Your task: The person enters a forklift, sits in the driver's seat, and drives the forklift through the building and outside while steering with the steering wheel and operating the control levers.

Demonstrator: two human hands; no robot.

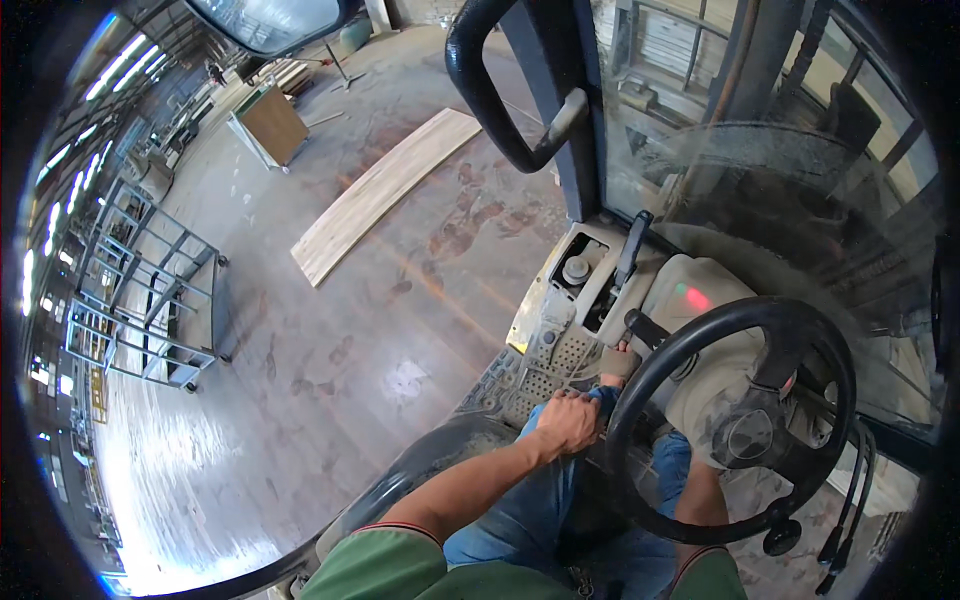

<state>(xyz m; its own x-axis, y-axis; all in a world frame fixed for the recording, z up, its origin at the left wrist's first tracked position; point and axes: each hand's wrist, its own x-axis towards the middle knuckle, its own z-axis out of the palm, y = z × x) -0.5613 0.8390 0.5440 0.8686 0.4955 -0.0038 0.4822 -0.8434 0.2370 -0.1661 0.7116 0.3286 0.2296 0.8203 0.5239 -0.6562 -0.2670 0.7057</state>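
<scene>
My left hand [568, 420] rests on the left knee of my blue jeans [505, 525], its fingers lying loosely over the cloth. It grips nothing that I can see. My right forearm [703, 500] reaches up behind the black steering wheel [618, 440]. The wheel and its hub [748, 436] hide my right hand, so its fingers and anything in them are out of sight. A black knob [783, 537] sticks out from the wheel's lower rim. Beyond my left hand, my foot [617, 362] shows beside the dusty steering column.
A black grab handle [465, 70] stands by the cab's front post. Levers [838, 550] rise at the right. Outside on the floor lie a long pale wooden board [385, 195], a metal frame cart [150, 295] and a wheeled wooden cabinet [270, 125]. A mirror [270, 20] hangs above.
</scene>
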